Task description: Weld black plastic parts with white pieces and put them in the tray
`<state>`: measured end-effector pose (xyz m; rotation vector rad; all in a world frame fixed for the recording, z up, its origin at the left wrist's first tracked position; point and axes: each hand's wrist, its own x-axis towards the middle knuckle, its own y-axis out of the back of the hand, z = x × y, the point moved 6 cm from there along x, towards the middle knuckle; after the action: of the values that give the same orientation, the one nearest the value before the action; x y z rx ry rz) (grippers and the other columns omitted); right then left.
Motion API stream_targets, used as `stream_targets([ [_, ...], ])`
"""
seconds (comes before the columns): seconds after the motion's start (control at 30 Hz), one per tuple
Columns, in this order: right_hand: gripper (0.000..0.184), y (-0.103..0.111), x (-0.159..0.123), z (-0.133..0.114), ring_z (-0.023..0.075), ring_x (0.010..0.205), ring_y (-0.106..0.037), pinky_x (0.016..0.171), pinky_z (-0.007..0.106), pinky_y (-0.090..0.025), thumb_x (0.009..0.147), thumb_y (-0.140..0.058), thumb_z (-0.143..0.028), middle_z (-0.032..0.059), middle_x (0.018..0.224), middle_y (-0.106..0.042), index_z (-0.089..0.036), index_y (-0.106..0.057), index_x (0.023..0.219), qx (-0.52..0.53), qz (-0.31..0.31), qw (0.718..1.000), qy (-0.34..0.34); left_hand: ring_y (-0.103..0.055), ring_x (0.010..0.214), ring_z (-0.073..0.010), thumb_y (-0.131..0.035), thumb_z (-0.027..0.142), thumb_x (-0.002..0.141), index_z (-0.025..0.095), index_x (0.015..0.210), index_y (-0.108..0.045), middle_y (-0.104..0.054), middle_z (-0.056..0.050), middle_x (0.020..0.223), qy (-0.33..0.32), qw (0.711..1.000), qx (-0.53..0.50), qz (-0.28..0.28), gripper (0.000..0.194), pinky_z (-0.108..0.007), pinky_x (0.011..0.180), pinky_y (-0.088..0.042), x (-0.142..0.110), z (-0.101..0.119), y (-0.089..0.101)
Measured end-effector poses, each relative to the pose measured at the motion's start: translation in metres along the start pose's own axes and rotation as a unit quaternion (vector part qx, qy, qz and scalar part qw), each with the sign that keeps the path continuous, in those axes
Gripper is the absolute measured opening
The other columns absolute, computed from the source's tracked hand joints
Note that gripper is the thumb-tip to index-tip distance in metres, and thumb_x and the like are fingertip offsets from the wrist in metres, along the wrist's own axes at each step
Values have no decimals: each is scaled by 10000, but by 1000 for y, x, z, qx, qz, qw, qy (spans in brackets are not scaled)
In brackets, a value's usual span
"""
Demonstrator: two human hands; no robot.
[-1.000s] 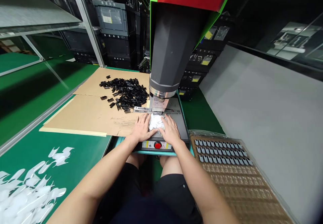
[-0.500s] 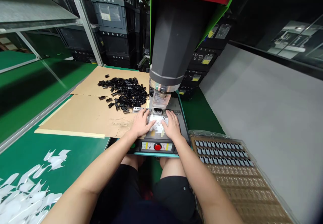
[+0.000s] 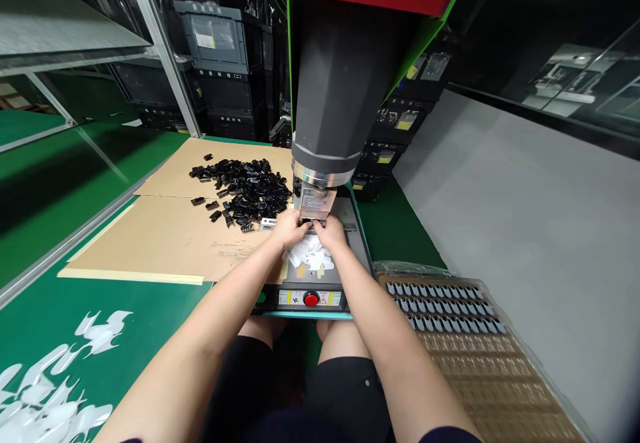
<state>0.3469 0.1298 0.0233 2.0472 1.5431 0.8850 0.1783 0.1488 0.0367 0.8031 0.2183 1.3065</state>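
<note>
Both my hands are under the head of the bench press [image 3: 325, 96], their fingers curled in at the small fixture below its metal block [image 3: 318, 202]. My left hand [image 3: 291, 228] has its fingers closed at the fixture's left side, the thumb pointing inward. Opposite it, my right hand [image 3: 331, 232] is closed in the same way, thumb towards the middle. A dark part shows in a narrow gap between the thumbs; what the fingertips hold is hidden. Just in front of the hands, thin white cut pieces [image 3: 309, 254] lie on the press base.
A heap of small black plastic parts [image 3: 255, 193] lies on cardboard [image 3: 150, 236] at left. More white pieces [image 3: 45, 403] cover the green table's near left. A red button [image 3: 311, 298] is on the press front. At right stands a tray [image 3: 465, 356] with rows of grey-blue parts.
My hands have moved forward from beside the white pieces to the fixture under the press block. Their spread fingers have curled in. The white pieces now show more fully.
</note>
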Motion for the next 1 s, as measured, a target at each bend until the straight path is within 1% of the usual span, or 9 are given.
stream_targets([
  [0.07, 228, 6, -9, 4, 236, 869, -722, 857, 353, -563, 895, -658, -313, 58, 903, -763, -200, -748, 1072, 72, 5, 997, -20, -673, 903, -241, -775, 417, 884, 186, 1084, -793, -729, -80, 931, 40, 996, -85, 2, 306, -364, 849, -557, -10, -6, -1],
  [0.13, 317, 12, -31, 10, 229, 891, -743, 868, 364, -590, 884, -659, -323, 61, 959, -786, -200, -735, 1166, 171, 16, 984, -39, -662, 788, -206, -785, 460, 881, 166, 1173, -767, -715, -63, 863, 97, 976, -193, 10, 414, -329, 744, -555, -33, -12, -4],
  [0.2, 391, 15, -62, 13, 230, 957, -760, 905, 385, -614, 875, -685, -344, 83, 1064, -796, -197, -708, 1237, 273, 22, 961, -47, -656, 734, -178, -817, 492, 857, 161, 1258, -723, -717, -50, 857, 134, 939, -317, 15, 528, -297, 687, -544, -67, -12, -10],
  [0.27, 416, 13, -98, 10, 238, 997, -768, 944, 417, -630, 864, -731, -370, 97, 1116, -792, -201, -690, 1241, 352, 13, 935, -45, -666, 739, -163, -861, 499, 823, 167, 1246, -709, -726, -44, 876, 133, 901, -413, 12, 559, -279, 697, -548, -104, -2, -15],
  [0.37, 396, 9, -146, -3, 254, 1060, -768, 1004, 460, -632, 861, -778, -384, 107, 1163, -783, -222, -678, 1208, 418, -7, 908, -31, -689, 786, -160, -897, 470, 808, 177, 1189, -715, -739, -42, 891, 131, 869, -476, 18, 514, -284, 771, -567, -151, 17, -19],
  [0.47, 374, 9, -177, -16, 264, 1186, -737, 1080, 467, -605, 882, -777, -374, 115, 1249, -763, -237, -673, 1215, 429, -16, 903, -24, -689, 795, -158, -901, 434, 820, 189, 1183, -716, -737, -32, 879, 148, 858, -492, 31, 475, -289, 798, -572, -181, 28, -22],
  [0.67, 366, 15, -201, -20, 266, 1212, -729, 1119, 486, -584, 898, -768, -356, 113, 1248, -760, -242, -661, 1229, 418, -18, 908, -28, -698, 829, -162, -898, 412, 826, 193, 1192, -709, -747, -40, 920, 154, 855, -495, 16, 467, -301, 826, -576, -198, 32, -26],
  [0.8, 362, 16, -209, -17, 268, 1208, -730, 1099, 488, -598, 897, -765, -355, 115, 1235, -765, -240, -663, 1224, 417, -15, 908, -34, -684, 778, -152, -910, 428, 803, 189, 1151, -711, -739, -26, 865, 150, 853, -500, 12, 467, -298, 800, -579, -201, 35, -26],
  [1.0, 367, 18, -214, -16, 263, 1250, -711, 1126, 485, -581, 914, -767, -362, 119, 1309, -740, -244, -661, 1246, 415, -11, 909, -24, -705, 838, -165, -898, 411, 824, 190, 1163, -713, -765, -57, 959, 142, 854, -500, -6, 445, -309, 836, -573, -205, 36, -27],
])
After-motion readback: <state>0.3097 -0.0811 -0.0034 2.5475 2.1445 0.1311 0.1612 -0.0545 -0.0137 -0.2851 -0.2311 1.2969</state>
